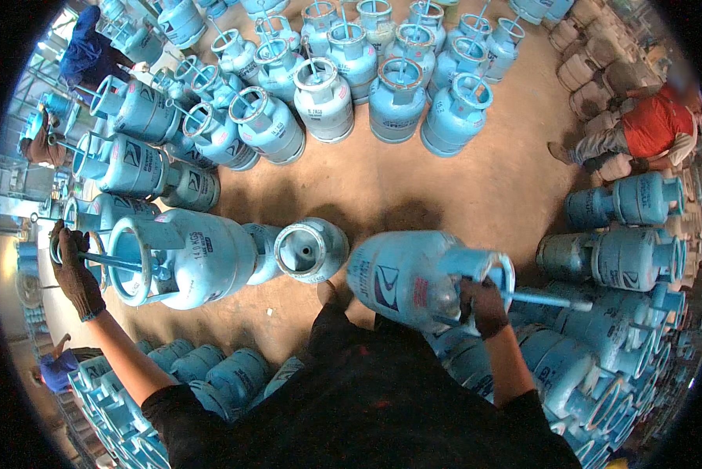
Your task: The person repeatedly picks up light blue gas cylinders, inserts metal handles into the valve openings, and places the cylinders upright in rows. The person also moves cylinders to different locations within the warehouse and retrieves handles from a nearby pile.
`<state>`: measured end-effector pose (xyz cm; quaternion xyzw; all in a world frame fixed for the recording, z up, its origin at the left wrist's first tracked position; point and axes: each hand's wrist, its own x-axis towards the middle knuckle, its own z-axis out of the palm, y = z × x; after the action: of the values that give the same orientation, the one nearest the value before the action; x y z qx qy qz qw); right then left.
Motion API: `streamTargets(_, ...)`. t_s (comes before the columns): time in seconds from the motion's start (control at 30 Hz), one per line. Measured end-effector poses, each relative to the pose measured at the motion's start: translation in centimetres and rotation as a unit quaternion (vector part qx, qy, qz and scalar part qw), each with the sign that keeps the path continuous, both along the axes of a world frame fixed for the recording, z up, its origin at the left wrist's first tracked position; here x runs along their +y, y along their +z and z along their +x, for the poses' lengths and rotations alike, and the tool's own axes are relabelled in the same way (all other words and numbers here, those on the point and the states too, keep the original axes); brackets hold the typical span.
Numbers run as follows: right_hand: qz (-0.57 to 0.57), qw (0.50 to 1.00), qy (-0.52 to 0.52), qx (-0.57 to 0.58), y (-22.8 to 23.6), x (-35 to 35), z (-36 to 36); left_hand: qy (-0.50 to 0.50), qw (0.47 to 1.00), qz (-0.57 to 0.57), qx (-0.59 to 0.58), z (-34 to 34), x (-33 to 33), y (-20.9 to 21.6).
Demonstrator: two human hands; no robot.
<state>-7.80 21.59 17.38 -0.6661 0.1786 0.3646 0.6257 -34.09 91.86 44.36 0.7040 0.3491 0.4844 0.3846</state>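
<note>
My left hand, in a dark glove, is closed round the outer end of a blue metal rod. The rod runs through the collar of a large blue gas cylinder to its valve. On my right, another blue gas cylinder leans with its top toward the right. My right hand, also gloved, grips at its collar; the fingers are partly hidden. A second rod sticks out past that collar. Between the two cylinders stands a smaller blue cylinder, its valve opening facing up.
Rows of upright blue cylinders, many with rods in their collars, stand ahead. More cylinders crowd the left and the right. A person in red is at the far right, another in dark blue at the far left.
</note>
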Motion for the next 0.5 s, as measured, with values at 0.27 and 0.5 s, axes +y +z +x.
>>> streamTargets(0.27, -0.305, 0.87, 0.202, -0.33, -24.8, -10.9, -7.5, -0.009, 0.999, 0.008, 0.038, 0.6, 0.2, 0.0)
streamTargets(0.5, -0.188, 0.952, -0.234, 0.064, -17.7, -15.2, -1.4, 0.043, 0.984, 0.087, 0.147, -1.9, 2.9, -0.5)
